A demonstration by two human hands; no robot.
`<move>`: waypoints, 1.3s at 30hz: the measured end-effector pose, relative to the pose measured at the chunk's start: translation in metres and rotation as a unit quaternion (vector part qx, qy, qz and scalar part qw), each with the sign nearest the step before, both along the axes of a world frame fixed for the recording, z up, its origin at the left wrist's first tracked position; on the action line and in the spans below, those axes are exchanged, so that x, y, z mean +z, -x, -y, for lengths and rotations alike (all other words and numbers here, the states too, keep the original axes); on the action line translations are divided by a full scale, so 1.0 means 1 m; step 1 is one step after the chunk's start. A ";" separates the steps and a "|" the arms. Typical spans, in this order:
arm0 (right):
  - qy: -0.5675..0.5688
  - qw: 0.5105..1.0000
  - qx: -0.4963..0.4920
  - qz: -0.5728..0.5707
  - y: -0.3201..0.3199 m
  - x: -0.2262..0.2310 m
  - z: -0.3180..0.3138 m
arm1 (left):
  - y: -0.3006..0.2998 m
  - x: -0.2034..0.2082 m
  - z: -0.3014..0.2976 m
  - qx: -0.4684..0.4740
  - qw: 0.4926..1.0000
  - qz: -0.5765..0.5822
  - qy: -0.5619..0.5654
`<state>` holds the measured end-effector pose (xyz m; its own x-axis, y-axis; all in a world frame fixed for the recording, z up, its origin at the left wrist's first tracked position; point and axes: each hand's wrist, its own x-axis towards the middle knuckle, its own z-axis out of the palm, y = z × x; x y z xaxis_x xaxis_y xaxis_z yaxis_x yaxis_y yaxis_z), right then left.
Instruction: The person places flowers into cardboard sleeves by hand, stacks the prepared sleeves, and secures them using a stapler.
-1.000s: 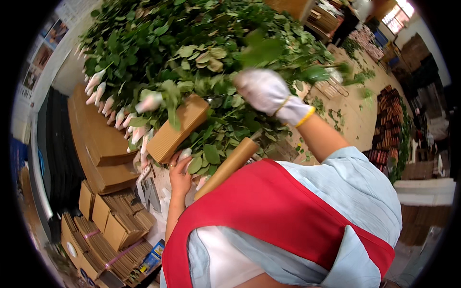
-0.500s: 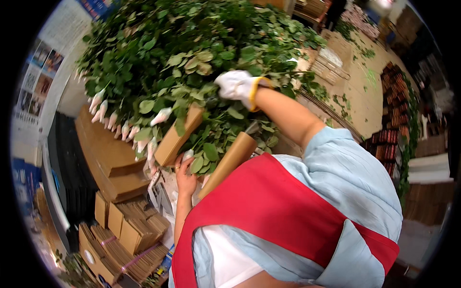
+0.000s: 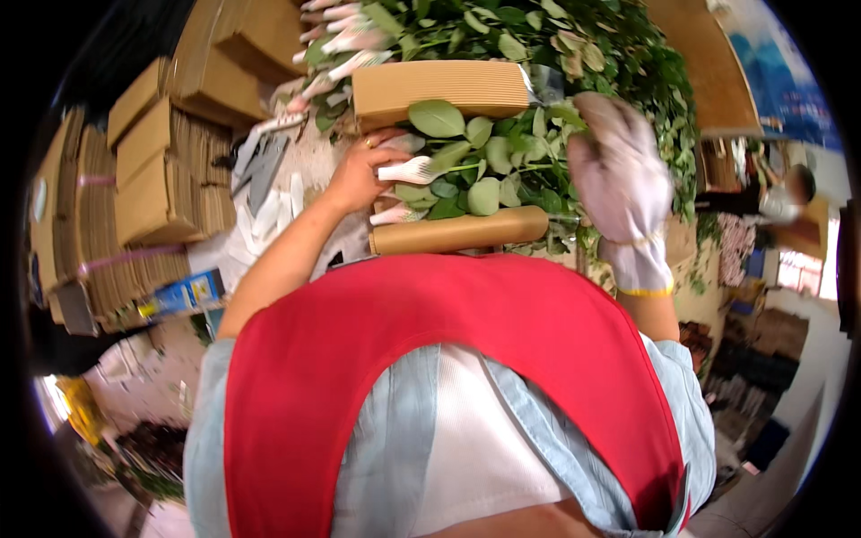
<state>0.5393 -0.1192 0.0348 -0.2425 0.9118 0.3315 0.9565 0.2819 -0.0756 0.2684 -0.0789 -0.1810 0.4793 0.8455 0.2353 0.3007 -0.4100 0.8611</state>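
Note:
My bare left hand has its fingers curled around the head end of a rose, beside a white-sleeved rosebud with a leafy stem. My right hand, in a whitish glove with a yellow cuff edge, is at the right side of the leaves; motion blurs its fingers. Behind the left hand lies a corrugated cardboard block, with leaves overlapping its front edge. A smooth brown roll lies between the roses and my red apron. Another white-sleeved bud pokes out just above the roll.
More sleeved roses and a large leaf pile fill the far side. Folded cardboard stacks stand on the left, with grey and white pieces nearby. A person is in the right background.
My view has turned, so the block and roll now lie crosswise. The right hand has moved from over the leaf pile to the right of the stems; the left stays by the buds.

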 end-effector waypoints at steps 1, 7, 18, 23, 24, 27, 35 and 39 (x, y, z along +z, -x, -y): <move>-0.070 0.992 0.091 -0.054 0.006 0.010 -0.003 | 0.000 0.001 -0.001 -0.010 1.000 0.010 -0.020; 0.287 0.901 0.298 0.133 0.075 -0.053 -0.049 | -0.009 0.009 -0.003 0.025 0.999 0.015 0.033; 0.297 0.869 0.394 -0.030 0.048 -0.123 -0.055 | -0.006 0.012 0.012 0.081 0.980 0.094 0.154; 0.298 0.864 0.397 -0.084 0.044 -0.137 -0.057 | -0.025 0.042 0.024 0.277 0.919 -0.100 0.263; 0.300 0.862 0.399 -0.085 0.044 -0.138 -0.057 | -0.036 0.038 0.030 0.311 0.921 -0.100 0.211; 0.301 0.860 0.402 -0.091 0.044 -0.143 -0.061 | -0.039 0.027 0.039 0.346 0.920 0.028 0.181; 0.291 0.864 0.400 -0.095 0.043 -0.139 -0.058 | 0.063 0.025 0.039 0.387 0.786 0.364 0.315; 0.280 0.860 0.416 -0.091 0.042 -0.140 -0.061 | 0.125 0.053 0.080 0.226 0.879 -0.381 0.176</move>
<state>0.4977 -0.0585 -0.1057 -0.8790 0.4768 -0.0016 0.3990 0.7337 -0.5500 0.1434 -0.1591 -0.1277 -0.0198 0.9461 -0.3233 0.9086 0.1519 0.3890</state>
